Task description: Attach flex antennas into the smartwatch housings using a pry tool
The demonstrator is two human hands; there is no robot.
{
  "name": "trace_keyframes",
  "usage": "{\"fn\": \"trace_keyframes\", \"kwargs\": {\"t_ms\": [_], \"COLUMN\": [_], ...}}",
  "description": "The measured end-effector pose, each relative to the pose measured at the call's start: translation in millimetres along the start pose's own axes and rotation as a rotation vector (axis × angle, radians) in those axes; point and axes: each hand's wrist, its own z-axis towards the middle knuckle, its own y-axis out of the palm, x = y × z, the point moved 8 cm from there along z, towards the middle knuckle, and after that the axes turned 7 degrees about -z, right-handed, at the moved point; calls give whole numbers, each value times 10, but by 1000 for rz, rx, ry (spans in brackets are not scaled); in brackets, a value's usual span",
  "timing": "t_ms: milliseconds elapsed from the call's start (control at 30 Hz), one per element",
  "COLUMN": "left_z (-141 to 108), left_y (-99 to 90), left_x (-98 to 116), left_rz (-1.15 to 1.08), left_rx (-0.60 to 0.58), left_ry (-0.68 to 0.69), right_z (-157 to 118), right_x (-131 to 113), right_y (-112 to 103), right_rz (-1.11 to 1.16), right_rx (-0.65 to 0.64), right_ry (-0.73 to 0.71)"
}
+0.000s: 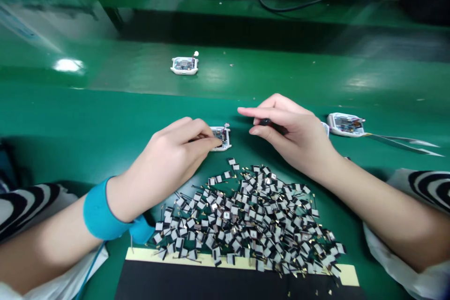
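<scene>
My left hand (179, 150) is closed, its thumb and fingertips at the left side of a white watch case (227, 139) with a circuit board inside. The fingers hide that side of the case. To its right, my right hand (290, 133) hovers with the index finger stretched out and a dark object (266, 122) held between thumb and curled fingers; only its round black end shows. Below both hands spreads a heap of small grey-and-black parts with short black leads (246, 211).
Another open watch case (184, 65) stands farther back. Right of my right hand lies a third case (346, 124), beside metal tweezers (404, 140). A black sheet with a yellow strip (158, 256) is at the front edge. A black cable (288, 9) hangs at the back.
</scene>
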Motion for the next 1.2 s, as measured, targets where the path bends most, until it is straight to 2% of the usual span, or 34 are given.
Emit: {"fn": "trace_keyframes", "kwargs": {"t_ms": [133, 300, 367, 500, 567, 633, 767, 900, 1000, 1200], "left_z": [-5, -14, -11, -6, -7, -11, -18, -17, -15, -21], "left_y": [8, 10, 19, 16, 13, 14, 26, 39, 32, 26], "left_x": [-15, -6, -5, 6, 7, 6, -5, -14, -4, -2], "left_rz": [6, 14, 19, 26, 29, 24, 29, 41, 47, 47], "left_rx": [-8, -9, -25, -28, -21, -16, -20, -36, -32, -21], "left_ry": [-8, 2, -3, 10, 18, 24, 17, 3, 12, 28], "right_z": [-32, -34, -3, -5, -42, -71, -74, -34, 8, 20], "right_x": [20, 21, -94, -404, -441, -417, -288, -178, -194, -237], "right_y": [-22, -65, -92, -15, -4, -26, -52, -50, 5, 39], "right_rz": [56, 305, 214, -105, -121, -66, 155, 372, 433, 383], "right_rx": [46, 162, 181, 62, 31, 31, 49, 157, 176, 181], "right_ry": [51, 159, 71, -244, -287, -255, -71, 103, 106, 42]}}
